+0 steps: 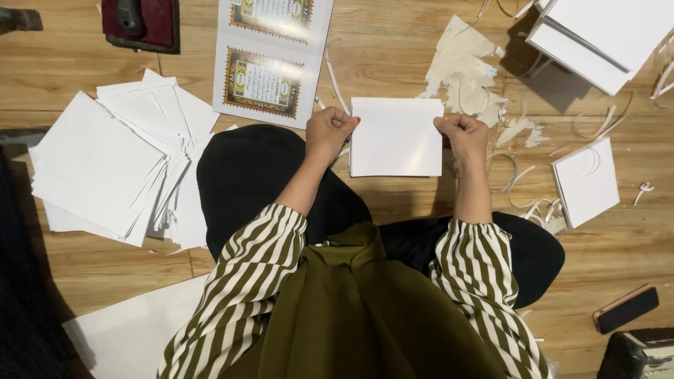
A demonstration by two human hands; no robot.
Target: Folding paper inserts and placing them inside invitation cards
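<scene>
I hold a small stack of white paper sheets [395,137] flat over the wooden floor, just past my knees. My left hand [328,133] grips its left edge near the top corner, fingers curled. My right hand [460,135] pinches its right edge the same way. Both sleeves are striped olive and white. An open booklet with ornate framed pages [270,60] lies just beyond the stack, to the left.
A fanned pile of white sheets [112,165] lies at left, a large white sheet [130,330] at lower left. Small white stacks sit at right [586,181] and top right [604,35]. Torn paper scraps [467,70], curled strips, a phone [626,309], a dark red pad [140,22].
</scene>
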